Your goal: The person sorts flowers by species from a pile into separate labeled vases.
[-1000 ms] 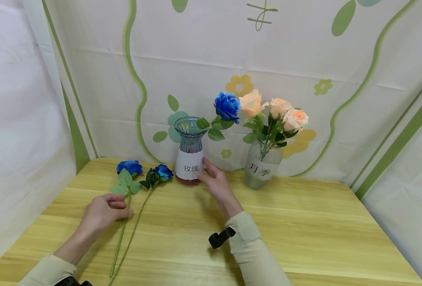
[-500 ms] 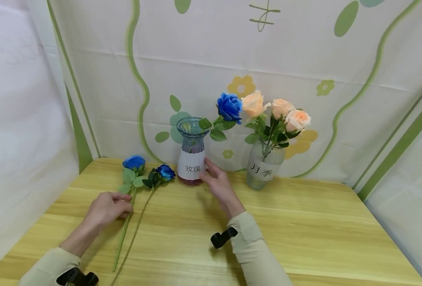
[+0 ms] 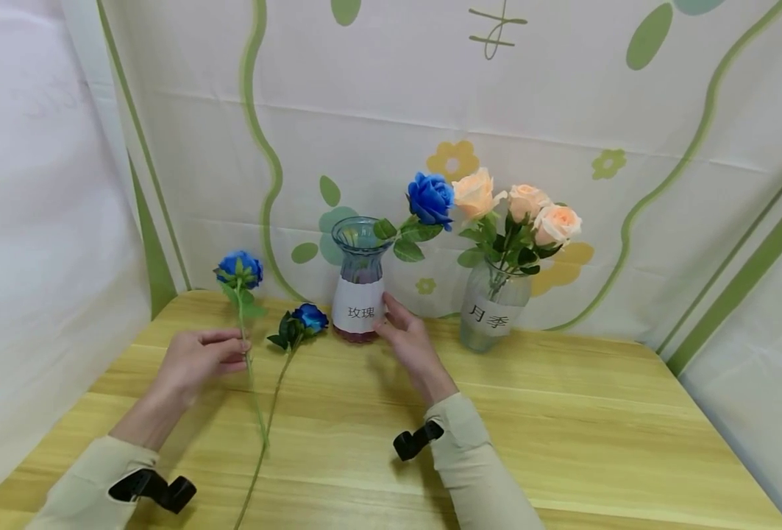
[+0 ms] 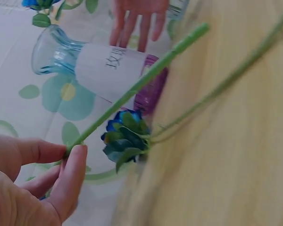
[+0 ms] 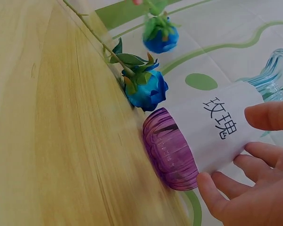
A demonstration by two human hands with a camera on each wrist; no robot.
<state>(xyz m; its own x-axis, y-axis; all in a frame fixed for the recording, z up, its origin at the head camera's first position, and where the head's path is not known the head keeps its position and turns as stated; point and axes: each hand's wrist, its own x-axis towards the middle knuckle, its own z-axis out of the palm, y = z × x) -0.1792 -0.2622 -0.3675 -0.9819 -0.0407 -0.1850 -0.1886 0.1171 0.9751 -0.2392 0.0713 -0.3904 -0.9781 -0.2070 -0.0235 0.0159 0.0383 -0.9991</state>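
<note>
My left hand [image 3: 195,362] pinches the green stem of a blue rose [image 3: 240,269] between thumb and fingers, and the bloom stands upright above the table. In the left wrist view, the cut end of this stem [image 4: 146,80] slants up past the vase. A second blue rose [image 3: 311,318] lies on the table just right of it. My right hand [image 3: 412,350] touches the right side of a blue and purple glass vase [image 3: 362,265], its fingers mostly straight. That vase bears a white label [image 5: 220,125] and holds one blue rose [image 3: 430,199] leaning right.
To the right stands a clear glass vase [image 3: 477,335], labelled, with several peach roses [image 3: 558,224]. A white printed cloth [image 3: 377,110] hangs close behind both vases. The wooden table [image 3: 563,434] reaches forward and to the right.
My left hand has lifted the blue rose off the table, tipping its bloom up, and its stem end now crosses the other rose's stem. My right hand stays at the vase.
</note>
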